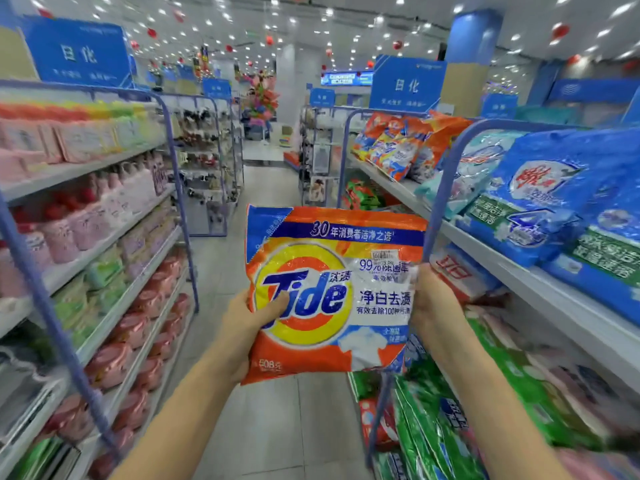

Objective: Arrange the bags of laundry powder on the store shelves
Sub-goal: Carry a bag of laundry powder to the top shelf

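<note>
Head camera, supermarket aisle: a person holds an orange Tide bag (332, 292) of laundry powder upright in mid-air above the aisle floor (277, 427), printed face toward the lens, near the middle of the frame. The left hand (247, 329) grips the bag's left edge, its thumb (277, 304) laid across the front over the blue logo and the other fingers hidden behind. The right hand (434, 303) is clamped on the right edge beside the white panel, its fingers likewise out of sight behind the pack. Both forearms reach up from the bottom of the frame.

The bag touches no shelf and hangs just left of the blue tubular frame (446, 188) of the right-hand shelving (540, 271). On that unit's upper shelf lie large blue bags (554, 209) of powder, tilted toward the aisle. Farther along the same shelf sit orange bags (405, 147). Green bags (436, 424) fill the lower levels beneath the right forearm, and a red-and-white pack (457, 275) lies just beside the right hand.

Across the aisle, the left-hand shelving (114, 233) carries pink bottles (114, 199) and rows of pink and green packs (131, 327), all blurred. Blue signs (78, 53) stand above both units.
</note>
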A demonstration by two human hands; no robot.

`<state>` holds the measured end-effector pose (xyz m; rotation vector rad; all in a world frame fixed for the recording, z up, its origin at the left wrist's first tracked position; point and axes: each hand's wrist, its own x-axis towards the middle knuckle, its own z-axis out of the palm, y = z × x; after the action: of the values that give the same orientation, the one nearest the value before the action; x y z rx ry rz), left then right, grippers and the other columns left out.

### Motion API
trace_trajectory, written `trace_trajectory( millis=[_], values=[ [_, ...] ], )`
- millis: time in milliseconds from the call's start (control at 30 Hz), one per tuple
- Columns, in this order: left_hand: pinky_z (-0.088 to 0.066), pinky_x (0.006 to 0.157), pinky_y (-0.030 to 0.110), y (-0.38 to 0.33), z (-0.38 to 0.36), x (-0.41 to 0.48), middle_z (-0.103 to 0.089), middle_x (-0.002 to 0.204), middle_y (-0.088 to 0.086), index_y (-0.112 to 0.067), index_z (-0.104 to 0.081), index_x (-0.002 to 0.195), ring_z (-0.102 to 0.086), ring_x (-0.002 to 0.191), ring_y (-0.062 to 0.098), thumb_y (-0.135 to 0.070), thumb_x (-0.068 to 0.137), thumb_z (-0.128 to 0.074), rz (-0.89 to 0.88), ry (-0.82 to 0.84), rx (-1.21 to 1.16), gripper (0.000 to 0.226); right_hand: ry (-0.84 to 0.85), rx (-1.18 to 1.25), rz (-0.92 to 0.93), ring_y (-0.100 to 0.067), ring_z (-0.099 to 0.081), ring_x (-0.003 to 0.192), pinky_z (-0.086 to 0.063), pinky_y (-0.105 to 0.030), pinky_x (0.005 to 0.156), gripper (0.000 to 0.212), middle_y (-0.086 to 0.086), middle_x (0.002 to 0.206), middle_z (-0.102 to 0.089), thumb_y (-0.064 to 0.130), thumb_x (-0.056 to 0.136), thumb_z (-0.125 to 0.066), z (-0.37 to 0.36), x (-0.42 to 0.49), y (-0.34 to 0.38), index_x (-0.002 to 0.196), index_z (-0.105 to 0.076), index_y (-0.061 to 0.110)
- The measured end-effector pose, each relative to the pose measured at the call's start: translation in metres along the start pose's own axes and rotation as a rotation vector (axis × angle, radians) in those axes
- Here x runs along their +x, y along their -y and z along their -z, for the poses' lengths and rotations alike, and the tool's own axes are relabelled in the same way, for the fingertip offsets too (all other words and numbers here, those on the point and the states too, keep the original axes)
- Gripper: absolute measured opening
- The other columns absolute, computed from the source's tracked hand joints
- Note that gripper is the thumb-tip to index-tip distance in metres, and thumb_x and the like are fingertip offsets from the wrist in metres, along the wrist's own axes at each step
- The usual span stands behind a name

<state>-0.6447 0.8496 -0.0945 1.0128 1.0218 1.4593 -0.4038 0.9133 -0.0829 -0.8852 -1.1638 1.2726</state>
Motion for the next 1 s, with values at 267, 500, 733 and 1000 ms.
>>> trace_trajectory(
  millis=[267,500,733,1000],
  values=[
    [-0.059,0.061,0.036,0.006,0.018,0.191,-0.075,0.095,0.012,-0.026,-0.07,0.097,-0.072,0.081,0.033,-0.065,0.031,-0.087,-0.069,-0.115,0.105,0.079,0.226,-0.182,0.067,-0.015,-0.071,0.087,-0.053,-0.019,0.065,0.043,0.003,0.099,-0.074,0.044,0.077,-0.058,-0.02,0.183,-0.048,0.106,-0.063,0.013],
    [-0.055,0.069,0.014,0.017,0.058,0.325,-0.073,0.096,-0.019,-0.03,-0.062,0.106,-0.071,0.089,0.007,-0.05,0.078,-0.054,-0.076,-0.043,0.372,0.036,0.225,-0.208,0.154,-0.013,-0.072,0.083,-0.053,-0.017,0.062,0.027,0.004,0.095,-0.075,0.038,0.084,-0.058,-0.048,0.326,-0.092,0.1,-0.066,0.017],
    [-0.054,0.056,0.015,0.01,0.1,0.508,-0.075,0.084,-0.015,-0.023,-0.057,0.107,-0.073,0.077,0.01,-0.05,0.071,-0.054,-0.059,-0.053,0.333,0.045,0.102,-0.161,0.115,-0.023,-0.072,0.083,-0.055,-0.025,0.061,0.033,-0.004,0.095,-0.075,0.04,0.082,-0.055,-0.097,0.482,-0.129,0.1,-0.066,0.016],
    [-0.053,0.052,0.018,-0.002,0.117,0.707,-0.076,0.087,-0.005,-0.022,-0.059,0.107,-0.073,0.075,0.016,-0.05,0.074,-0.054,0.006,0.075,0.244,0.043,-0.114,-0.143,0.084,-0.025,-0.073,0.079,-0.056,-0.027,0.056,0.038,-0.003,0.092,-0.075,0.043,0.077,-0.055,-0.121,0.637,-0.137,0.103,-0.065,0.017]
  ],
)
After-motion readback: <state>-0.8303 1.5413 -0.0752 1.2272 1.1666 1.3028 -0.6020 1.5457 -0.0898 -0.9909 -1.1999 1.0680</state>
